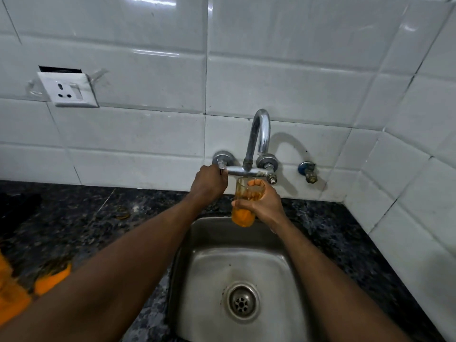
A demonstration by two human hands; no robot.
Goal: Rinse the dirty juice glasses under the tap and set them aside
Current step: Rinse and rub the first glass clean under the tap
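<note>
Right hand (265, 204) grips the juice glass (244, 208) (orange dregs inside) upright over the sink (246, 262), below the tap (259, 134), to catch water; left hand (209, 185) curls round the tap handle (221, 167), presumably to open it.

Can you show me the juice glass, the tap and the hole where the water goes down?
juice glass (243, 218): head view, on its orange lower part.
tap (262, 134): head view, on the curved shiny spout.
drain (242, 302): head view, on the middle of its metal strainer.
</note>
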